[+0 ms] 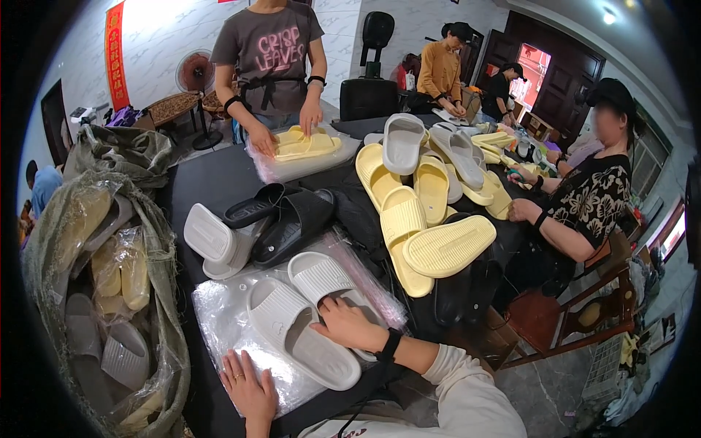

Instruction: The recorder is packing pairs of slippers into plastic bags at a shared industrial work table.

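Observation:
A pair of light grey slides with ribbed straps lies on a stack of clear plastic bags [219,321] in front of me. My right hand [349,325] bends over the pair, its fingers on the far grey slide [321,276] and its thumb by the inner edge of the near grey slide [281,310]. It grips around the spot where the two meet; part of its hold is hidden. My left hand [252,388] rests flat on the bags' near edge, fingers spread, holding nothing.
Loose yellow slides [449,247], black slides [296,230] and grey slides crowd the black table [197,175]. At left, an open green sack [171,306] holds bagged slides. Across the table a person handles a yellow slide [307,144] on bags; others work at right, near a wooden chair [540,321].

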Demonstrator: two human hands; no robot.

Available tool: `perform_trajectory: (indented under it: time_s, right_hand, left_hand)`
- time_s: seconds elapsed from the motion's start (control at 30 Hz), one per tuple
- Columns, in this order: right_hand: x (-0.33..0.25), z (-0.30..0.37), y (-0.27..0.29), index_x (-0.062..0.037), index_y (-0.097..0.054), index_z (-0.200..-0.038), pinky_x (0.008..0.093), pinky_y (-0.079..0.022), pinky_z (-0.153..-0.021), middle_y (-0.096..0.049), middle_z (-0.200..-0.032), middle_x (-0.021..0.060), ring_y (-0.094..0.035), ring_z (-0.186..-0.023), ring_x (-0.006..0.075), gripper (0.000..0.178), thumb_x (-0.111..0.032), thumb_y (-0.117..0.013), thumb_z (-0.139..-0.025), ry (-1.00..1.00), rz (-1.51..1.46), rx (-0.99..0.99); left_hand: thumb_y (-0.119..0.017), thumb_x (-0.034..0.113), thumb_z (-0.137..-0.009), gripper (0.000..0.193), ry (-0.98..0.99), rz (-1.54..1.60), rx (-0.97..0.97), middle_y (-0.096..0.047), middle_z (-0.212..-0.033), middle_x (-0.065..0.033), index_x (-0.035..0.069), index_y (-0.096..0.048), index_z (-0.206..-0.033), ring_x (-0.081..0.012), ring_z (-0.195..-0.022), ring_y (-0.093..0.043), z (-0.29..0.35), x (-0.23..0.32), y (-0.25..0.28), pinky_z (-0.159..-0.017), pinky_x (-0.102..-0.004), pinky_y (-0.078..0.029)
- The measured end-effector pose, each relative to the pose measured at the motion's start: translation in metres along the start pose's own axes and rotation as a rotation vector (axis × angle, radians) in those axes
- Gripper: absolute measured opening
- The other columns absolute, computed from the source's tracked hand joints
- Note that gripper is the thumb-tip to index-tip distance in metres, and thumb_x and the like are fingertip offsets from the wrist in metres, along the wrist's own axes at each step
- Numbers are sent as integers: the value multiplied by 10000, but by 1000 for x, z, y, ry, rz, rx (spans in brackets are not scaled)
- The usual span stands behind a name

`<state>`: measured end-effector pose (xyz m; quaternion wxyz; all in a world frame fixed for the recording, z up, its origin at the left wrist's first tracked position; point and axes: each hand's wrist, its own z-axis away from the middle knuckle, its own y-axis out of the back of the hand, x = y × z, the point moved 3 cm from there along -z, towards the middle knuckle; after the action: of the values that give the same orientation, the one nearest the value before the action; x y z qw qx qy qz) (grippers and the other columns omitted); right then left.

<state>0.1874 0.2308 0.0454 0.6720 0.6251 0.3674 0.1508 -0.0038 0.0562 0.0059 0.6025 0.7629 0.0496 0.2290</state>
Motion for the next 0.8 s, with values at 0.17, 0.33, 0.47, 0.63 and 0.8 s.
perform_trajectory:
  time_s: [0.17,0.33,0.47,0.63,0.8]
  right_hand:
    - [0,0,1,49,-537,-1090,459,-524,-741,-512,-1099,190,-529,-1023,360,478,-379,-553,-878,4,-4,2]
    - [0,0,0,52,-541,-1082,460,-523,-738,-513,-1098,189,-529,-1024,359,470,-375,-543,-886,2,-2,-1]
    - [-1,0,0,52,-539,-1084,463,-520,-741,-513,-1098,189,-527,-1027,360,470,-374,-542,-887,3,-3,-5]
    - [2,2,-1,52,-534,-1094,469,-516,-751,-511,-1111,192,-524,-1032,365,474,-375,-542,-887,-7,-15,-7]
    - [3,2,2,50,-534,-1103,472,-515,-756,-511,-1119,197,-525,-1033,368,479,-377,-544,-886,1,-16,-3]
  left_hand:
    - [-531,317,-850,607,-6,-3,7,-282,-1464,-221,3,-411,-1355,-383,-1366,-236,0,-1,-1,-1101,-511,-157]
    - [-522,323,-856,608,-6,-13,1,-277,-1467,-218,5,-405,-1361,-380,-1368,-231,1,-1,-1,-1103,-508,-153]
    - [-509,327,-868,606,13,-10,-20,-270,-1471,-217,9,-395,-1370,-380,-1371,-226,0,1,2,-1103,-508,-151]
    - [-503,330,-874,605,2,-10,-28,-265,-1474,-216,13,-387,-1376,-381,-1373,-221,0,2,1,-1102,-511,-153]
    - [-505,338,-875,608,-12,-24,-15,-264,-1475,-216,11,-389,-1375,-382,-1372,-222,0,3,0,-1101,-512,-155]
